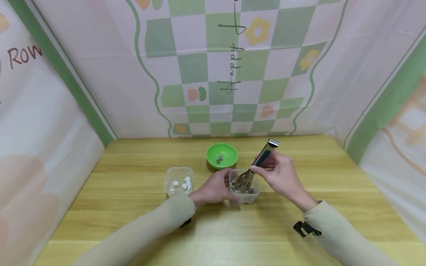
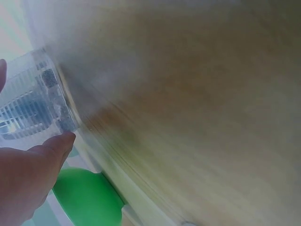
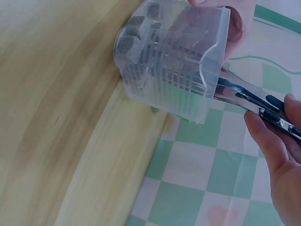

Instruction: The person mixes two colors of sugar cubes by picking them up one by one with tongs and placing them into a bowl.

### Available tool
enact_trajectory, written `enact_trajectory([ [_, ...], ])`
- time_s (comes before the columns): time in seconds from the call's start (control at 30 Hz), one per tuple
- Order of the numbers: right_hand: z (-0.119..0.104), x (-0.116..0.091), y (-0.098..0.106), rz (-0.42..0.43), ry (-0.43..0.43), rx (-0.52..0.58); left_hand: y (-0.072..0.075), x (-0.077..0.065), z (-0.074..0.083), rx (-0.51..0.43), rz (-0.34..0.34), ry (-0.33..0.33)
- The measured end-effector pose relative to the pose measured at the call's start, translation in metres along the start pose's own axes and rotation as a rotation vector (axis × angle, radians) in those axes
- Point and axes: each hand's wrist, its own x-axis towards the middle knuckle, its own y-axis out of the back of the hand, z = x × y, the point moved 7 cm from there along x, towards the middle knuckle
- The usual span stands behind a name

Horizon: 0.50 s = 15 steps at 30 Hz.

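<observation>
My right hand (image 1: pixel 284 176) grips metal tongs (image 1: pixel 263 158) by their dark-inlaid handle. Their slotted heads point down inside a clear plastic container (image 1: pixel 250 200) among several grey-brown cubes. Fingers and thumb of my left hand (image 1: pixel 214 187) hold that container from its left side. Seen from the right wrist, the tongs (image 3: pixel 242 96) enter through the open top, and the cubes (image 3: pixel 129 40) lie along the bottom. Whether the heads grip a cube I cannot tell. Just behind the container stands a green bowl (image 1: pixel 230 150) with a few grey cubes (image 1: pixel 219 160) in it.
Left of my left hand is a second clear container (image 1: pixel 179 171) with several white cubes (image 1: pixel 186 183). Everything stands on a wooden table (image 1: pixel 133 207). A checkered cloth (image 1: pixel 223 66) hangs along the table's far edge, with more patterned cloth at both sides.
</observation>
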Motion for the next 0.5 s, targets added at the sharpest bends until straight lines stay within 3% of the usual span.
enact_trajectory([
  [0.5,-0.0063,0.0022,-0.0008,0.012,0.030,0.002,0.0004,0.0015,-0.0011,-0.007,0.000,-0.008],
])
